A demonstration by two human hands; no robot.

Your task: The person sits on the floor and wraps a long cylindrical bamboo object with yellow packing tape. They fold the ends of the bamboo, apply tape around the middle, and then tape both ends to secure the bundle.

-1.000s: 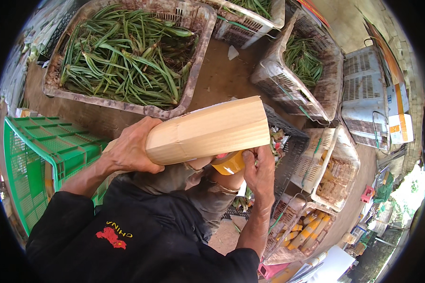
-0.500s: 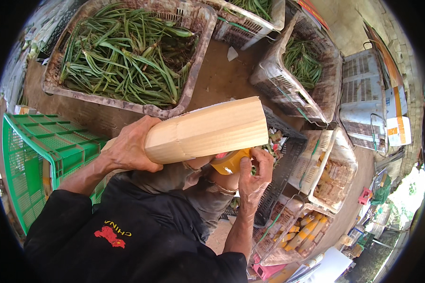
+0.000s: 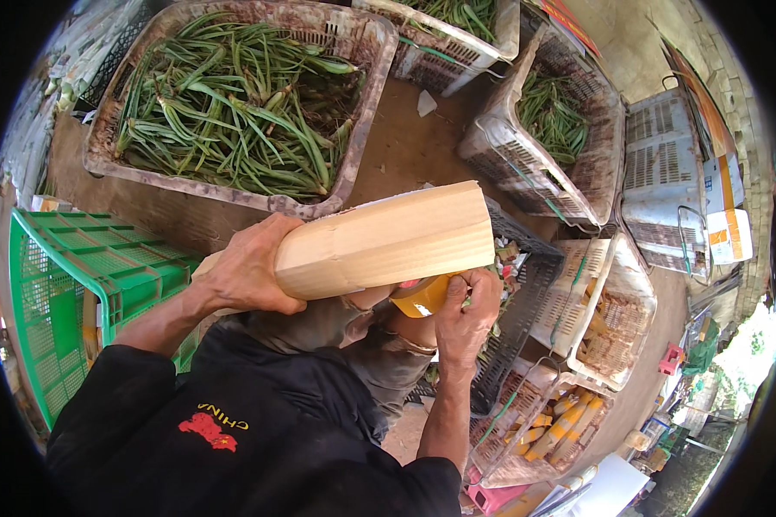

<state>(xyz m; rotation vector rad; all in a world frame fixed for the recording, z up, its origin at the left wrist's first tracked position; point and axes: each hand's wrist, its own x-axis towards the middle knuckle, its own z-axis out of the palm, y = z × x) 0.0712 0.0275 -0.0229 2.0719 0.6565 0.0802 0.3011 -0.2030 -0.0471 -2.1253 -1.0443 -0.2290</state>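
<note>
Carton [image 3: 388,241] at the centre, above the lap, lying roughly along the 9-to-3 line. At its 9 o'clock end, clasped by left hand [image 3: 254,263], fingers curved around the cardboard, only as wide as the grip needs. At 5 o'clock from carton, just below, yellow tape [image 3: 422,297], partly hidden; whether touching carton, cannot tell. At tape's 3 o'clock edge, right hand [image 3: 470,310], nearly closed, pinching the roll. Toward 9, green crate [image 3: 60,319]; toward 11, leaves [image 3: 233,112] heaped in stained crate [image 3: 366,116]; toward 3, black crate [image 3: 539,280]
</note>
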